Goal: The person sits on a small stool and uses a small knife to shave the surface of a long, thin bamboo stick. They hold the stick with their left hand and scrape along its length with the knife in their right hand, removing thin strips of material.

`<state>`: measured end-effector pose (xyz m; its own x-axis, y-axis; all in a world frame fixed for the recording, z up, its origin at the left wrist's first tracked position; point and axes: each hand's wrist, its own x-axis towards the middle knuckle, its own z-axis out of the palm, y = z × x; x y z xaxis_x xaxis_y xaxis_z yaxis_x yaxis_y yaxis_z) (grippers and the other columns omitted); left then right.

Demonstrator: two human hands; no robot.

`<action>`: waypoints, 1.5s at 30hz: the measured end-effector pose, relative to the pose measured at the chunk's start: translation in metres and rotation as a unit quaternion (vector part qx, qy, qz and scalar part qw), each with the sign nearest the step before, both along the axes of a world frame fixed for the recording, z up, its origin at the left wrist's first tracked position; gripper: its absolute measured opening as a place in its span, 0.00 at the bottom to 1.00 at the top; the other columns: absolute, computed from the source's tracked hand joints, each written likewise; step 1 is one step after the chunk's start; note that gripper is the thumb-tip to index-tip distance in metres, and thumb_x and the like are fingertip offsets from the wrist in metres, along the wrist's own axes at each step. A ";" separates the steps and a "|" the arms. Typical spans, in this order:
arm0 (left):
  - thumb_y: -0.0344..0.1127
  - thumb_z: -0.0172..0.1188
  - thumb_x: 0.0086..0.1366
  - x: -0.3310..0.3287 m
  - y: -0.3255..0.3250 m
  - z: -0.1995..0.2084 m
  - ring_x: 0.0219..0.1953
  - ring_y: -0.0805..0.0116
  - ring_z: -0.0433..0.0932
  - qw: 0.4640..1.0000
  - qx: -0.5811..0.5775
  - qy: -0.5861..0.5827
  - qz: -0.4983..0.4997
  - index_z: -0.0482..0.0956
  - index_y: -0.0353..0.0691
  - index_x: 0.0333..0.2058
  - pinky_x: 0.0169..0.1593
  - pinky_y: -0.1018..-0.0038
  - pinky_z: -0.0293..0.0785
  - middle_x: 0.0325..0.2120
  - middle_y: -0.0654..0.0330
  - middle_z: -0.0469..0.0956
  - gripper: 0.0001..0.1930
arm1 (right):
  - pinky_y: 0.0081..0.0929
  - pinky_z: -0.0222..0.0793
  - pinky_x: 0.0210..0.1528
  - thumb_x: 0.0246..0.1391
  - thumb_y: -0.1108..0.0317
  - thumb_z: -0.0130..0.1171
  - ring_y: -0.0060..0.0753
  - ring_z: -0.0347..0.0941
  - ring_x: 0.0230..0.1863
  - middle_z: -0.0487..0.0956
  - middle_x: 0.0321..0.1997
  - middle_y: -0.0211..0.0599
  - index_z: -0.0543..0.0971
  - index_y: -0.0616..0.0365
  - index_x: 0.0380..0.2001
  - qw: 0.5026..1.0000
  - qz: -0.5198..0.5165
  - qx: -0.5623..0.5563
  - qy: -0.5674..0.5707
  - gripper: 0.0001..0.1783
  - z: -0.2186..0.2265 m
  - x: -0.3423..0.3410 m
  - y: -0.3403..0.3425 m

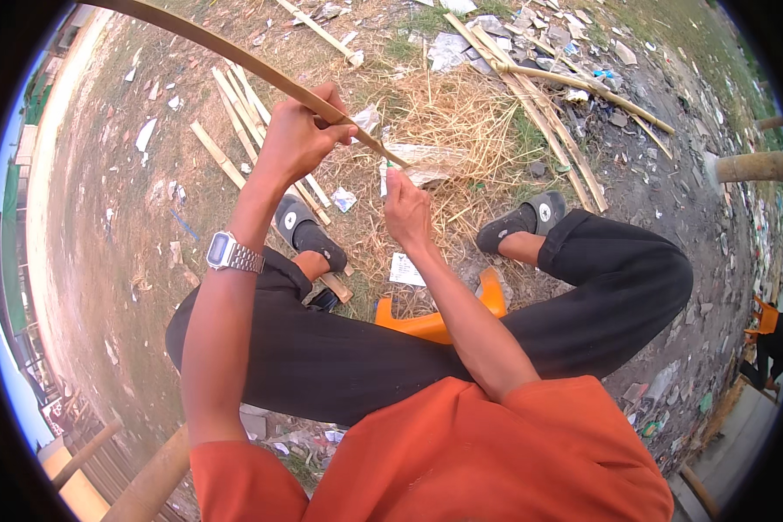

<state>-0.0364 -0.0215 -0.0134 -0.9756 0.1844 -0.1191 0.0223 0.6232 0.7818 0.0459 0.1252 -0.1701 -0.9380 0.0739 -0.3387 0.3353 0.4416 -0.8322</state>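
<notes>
A long bamboo strip [261,71] slants from the upper left down toward the middle, its near end beside my right hand. My left hand [307,130] is closed around the strip some way above that end, with fingers and thumb pinching it. Below the strip's tip, my right hand [407,207] is curled into a fist with the thumb up. A small green bit shows at the thumb; the fist hides whatever else it holds. Straw [448,113] and a crumpled whitish sheet [435,161] lie on the ground just past this hand.
Split bamboo pieces [226,161] lie left of my feet; longer bamboo poles [544,104] lie at the far right among rubbish. An orange plastic stool [422,326] shows between my legs. White paper [406,270] lies in front of it. Another person [772,348] is at the right edge.
</notes>
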 end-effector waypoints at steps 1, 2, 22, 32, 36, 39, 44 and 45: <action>0.25 0.66 0.56 -0.002 0.000 0.006 0.33 0.72 0.83 1.000 -0.009 0.016 -0.008 0.72 0.35 0.28 0.36 0.77 0.75 0.25 0.58 0.82 0.09 | 0.54 0.66 0.45 0.67 0.43 0.30 0.60 0.77 0.39 0.79 0.31 0.60 0.80 0.60 0.39 0.999 0.015 -0.007 0.040 0.34 0.005 -0.007 -0.006; 0.25 0.66 0.56 -0.002 0.002 0.006 0.33 0.72 0.83 1.000 0.000 0.008 -0.003 0.72 0.35 0.28 0.36 0.77 0.75 0.24 0.58 0.82 0.09 | 0.54 0.67 0.45 0.67 0.43 0.31 0.60 0.76 0.40 0.80 0.32 0.59 0.80 0.61 0.39 1.000 -0.006 0.011 -0.029 0.34 -0.002 -0.012 -0.008; 0.24 0.66 0.56 -0.003 0.002 0.005 0.32 0.71 0.83 1.000 0.016 -0.008 0.009 0.72 0.34 0.29 0.36 0.76 0.77 0.24 0.56 0.82 0.08 | 0.53 0.68 0.52 0.67 0.44 0.31 0.66 0.74 0.46 0.78 0.41 0.65 0.79 0.66 0.40 0.984 -0.023 0.135 -0.112 0.37 -0.113 -0.016 0.021; 0.23 0.66 0.55 0.002 0.001 0.003 0.29 0.74 0.81 0.999 0.012 0.023 -0.029 0.73 0.33 0.28 0.32 0.77 0.74 0.23 0.58 0.81 0.08 | 0.53 0.69 0.52 0.66 0.42 0.32 0.64 0.75 0.49 0.78 0.42 0.66 0.80 0.66 0.42 0.976 0.035 0.169 -0.133 0.37 -0.121 -0.032 0.031; 0.26 0.66 0.57 -0.005 0.003 0.003 0.32 0.76 0.80 0.997 0.001 0.019 -0.080 0.72 0.34 0.29 0.35 0.77 0.73 0.25 0.59 0.81 0.09 | 0.51 0.72 0.49 0.67 0.43 0.33 0.62 0.77 0.44 0.80 0.37 0.63 0.81 0.67 0.38 0.974 0.021 0.214 -0.066 0.37 -0.136 -0.032 0.035; 0.31 0.65 0.61 0.003 -0.007 0.001 0.33 0.77 0.80 0.991 -0.077 0.033 -0.108 0.70 0.36 0.30 0.36 0.79 0.73 0.27 0.59 0.82 0.10 | 0.48 0.74 0.46 0.66 0.43 0.35 0.57 0.79 0.41 0.81 0.35 0.57 0.82 0.64 0.33 0.969 0.037 0.232 -0.071 0.36 -0.130 -0.037 0.035; 0.26 0.62 0.61 0.006 -0.030 -0.018 0.30 0.71 0.83 0.993 0.096 -0.010 0.072 0.67 0.37 0.28 0.30 0.82 0.77 0.26 0.54 0.82 0.10 | 0.39 0.78 0.33 0.66 0.42 0.39 0.46 0.82 0.33 0.83 0.30 0.44 0.80 0.60 0.33 0.904 0.154 0.394 -0.070 0.32 -0.135 -0.059 0.044; 0.26 0.62 0.61 0.008 -0.038 -0.019 0.29 0.69 0.84 0.984 0.107 -0.030 0.138 0.67 0.37 0.28 0.29 0.82 0.78 0.27 0.53 0.82 0.11 | 0.41 0.78 0.34 0.65 0.41 0.40 0.46 0.82 0.33 0.83 0.32 0.43 0.81 0.59 0.34 0.894 0.175 0.411 -0.025 0.32 -0.132 -0.063 0.052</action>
<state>-0.0281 -0.0591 -0.0322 -0.9843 -0.0596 -0.1661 -0.1757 0.4205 0.8901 -0.0171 0.1772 -0.3017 -0.9379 0.0226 -0.3463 0.0849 0.9825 -0.1656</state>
